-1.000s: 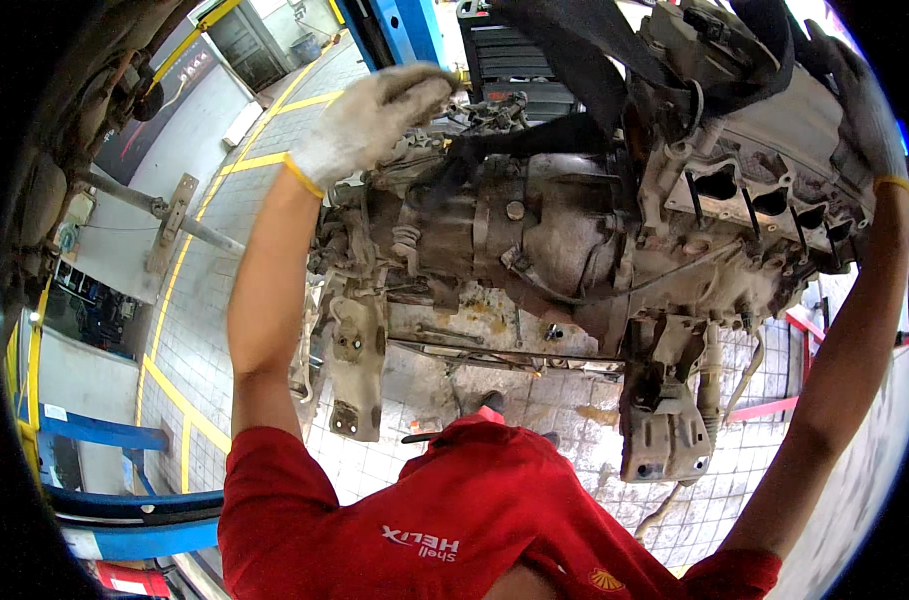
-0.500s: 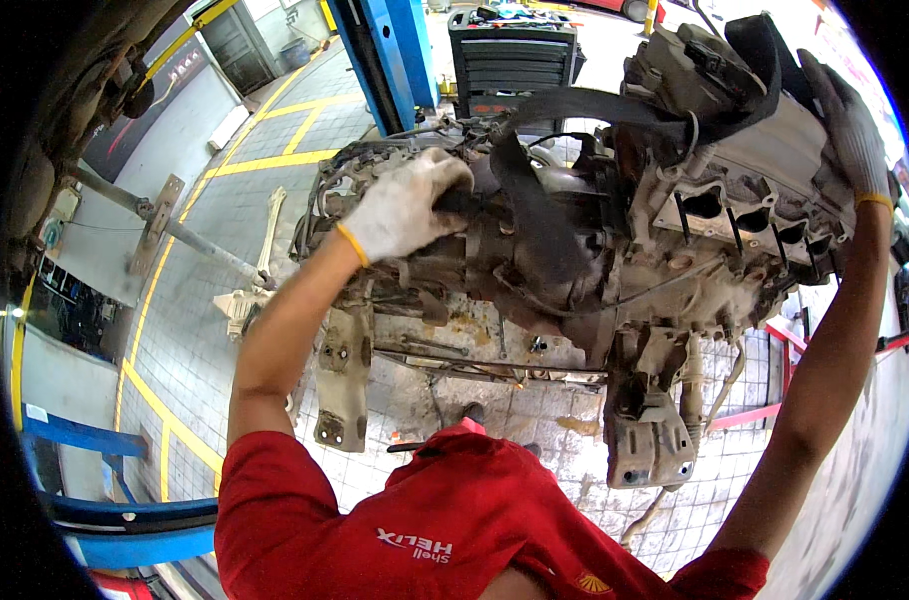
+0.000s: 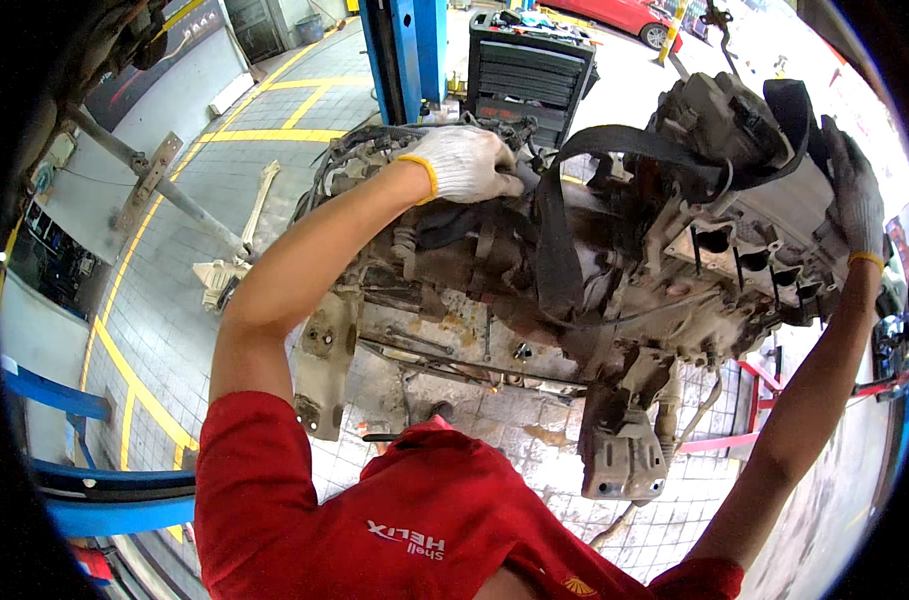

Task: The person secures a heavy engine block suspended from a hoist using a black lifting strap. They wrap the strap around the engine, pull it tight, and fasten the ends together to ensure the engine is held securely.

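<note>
My left hand (image 3: 470,165), in a white knit glove with a yellow cuff, is above the far side of a grimy gearbox (image 3: 495,250). Its fingers are curled in, and what they hold, if anything, is hidden. Below that hand a dark strip of material (image 3: 453,226) lies over the gearbox. My right hand (image 3: 857,195), in a greyer glove, rests with fingers stretched along the right side of the engine (image 3: 775,215). Close to its fingertips passes a wide black strap (image 3: 797,115), which crosses the engine top and hangs in a loop over the gearbox.
Engine and gearbox hang joined above a tiled floor. A blue lift post (image 3: 430,50) and a black tool cabinet (image 3: 530,75) stand beyond. Metal brackets (image 3: 630,450) jut toward me. A red stand (image 3: 760,385) is at the right, blue lift arms (image 3: 115,515) at the lower left.
My left hand has moved right and farther away over the gearbox, its wrist now bent over. My right hand stays against the engine. The whole view has shifted a little.
</note>
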### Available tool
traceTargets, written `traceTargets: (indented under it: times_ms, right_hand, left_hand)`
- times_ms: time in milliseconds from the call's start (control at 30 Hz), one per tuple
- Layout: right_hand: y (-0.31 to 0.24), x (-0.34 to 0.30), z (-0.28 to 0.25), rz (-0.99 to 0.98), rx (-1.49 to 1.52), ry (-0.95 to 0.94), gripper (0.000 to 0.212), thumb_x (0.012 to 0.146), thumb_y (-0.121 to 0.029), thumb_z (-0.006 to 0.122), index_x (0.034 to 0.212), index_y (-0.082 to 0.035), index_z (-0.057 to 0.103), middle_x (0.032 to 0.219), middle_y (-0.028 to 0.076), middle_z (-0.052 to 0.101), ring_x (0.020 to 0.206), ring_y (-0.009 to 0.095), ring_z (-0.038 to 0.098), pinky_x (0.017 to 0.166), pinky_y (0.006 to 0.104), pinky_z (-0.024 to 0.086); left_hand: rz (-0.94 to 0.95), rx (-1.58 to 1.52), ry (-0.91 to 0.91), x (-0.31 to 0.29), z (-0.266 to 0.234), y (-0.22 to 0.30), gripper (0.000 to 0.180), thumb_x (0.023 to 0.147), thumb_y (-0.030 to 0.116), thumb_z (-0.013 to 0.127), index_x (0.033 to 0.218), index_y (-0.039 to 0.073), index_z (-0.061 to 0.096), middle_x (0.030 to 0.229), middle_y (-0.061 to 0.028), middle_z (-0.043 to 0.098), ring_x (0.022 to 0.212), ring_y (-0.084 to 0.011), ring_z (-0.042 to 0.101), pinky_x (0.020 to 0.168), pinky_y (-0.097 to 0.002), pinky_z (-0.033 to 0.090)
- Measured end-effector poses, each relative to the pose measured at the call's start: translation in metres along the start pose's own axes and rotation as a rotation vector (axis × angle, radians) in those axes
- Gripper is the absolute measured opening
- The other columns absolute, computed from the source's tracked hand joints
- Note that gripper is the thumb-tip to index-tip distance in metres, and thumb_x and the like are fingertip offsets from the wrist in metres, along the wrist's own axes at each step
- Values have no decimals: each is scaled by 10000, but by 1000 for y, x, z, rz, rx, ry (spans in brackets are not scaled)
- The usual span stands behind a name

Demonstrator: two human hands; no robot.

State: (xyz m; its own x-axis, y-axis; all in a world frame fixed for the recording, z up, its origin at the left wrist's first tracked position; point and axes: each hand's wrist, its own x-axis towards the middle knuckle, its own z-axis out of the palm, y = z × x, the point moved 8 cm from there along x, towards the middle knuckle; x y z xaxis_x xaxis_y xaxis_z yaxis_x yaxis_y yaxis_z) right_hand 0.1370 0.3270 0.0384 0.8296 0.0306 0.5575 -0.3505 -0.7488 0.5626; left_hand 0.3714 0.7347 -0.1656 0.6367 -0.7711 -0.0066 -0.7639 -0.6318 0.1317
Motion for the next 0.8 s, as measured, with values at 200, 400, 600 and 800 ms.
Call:
traceTargets:
  times_ms: [200,400,600,800]
  right_hand:
    - [13,-11,11,0,-53,25,795,848,118,558,1570,-194,443,1399,190,607,1234,365,620,1081,429,508]
    - [14,1,3,198,158,-1,477,1057,-371,467,1472,-156,562,1375,167,653,1223,349,648,1055,440,485]
    - [-2,2,-21,412,365,44,600,1053,-530,423,1424,-97,607,1314,192,687,1202,358,661,1063,434,471]
    - [15,-11,2,249,301,-78,477,1076,-287,430,1548,-255,491,1466,180,579,1303,350,588,1138,411,434]
  left_hand:
    - [-3,-698,1013,9,-141,-49,393,982,394,660,1202,76,728,1072,-172,732,998,-291,679,915,-414,525]
    - [129,-989,1395,-6,-292,-109,388,971,343,747,1142,-2,698,863,-39,686,743,-187,577,716,-327,493]
    - [230,-889,741,8,-216,-116,371,1025,331,635,1265,52,679,1068,-60,722,888,-164,692,813,-319,570]
    - [-227,90,125,-26,-58,-46,793,931,764,540,1184,42,750,1026,-289,733,1004,-437,720,909,-491,562]
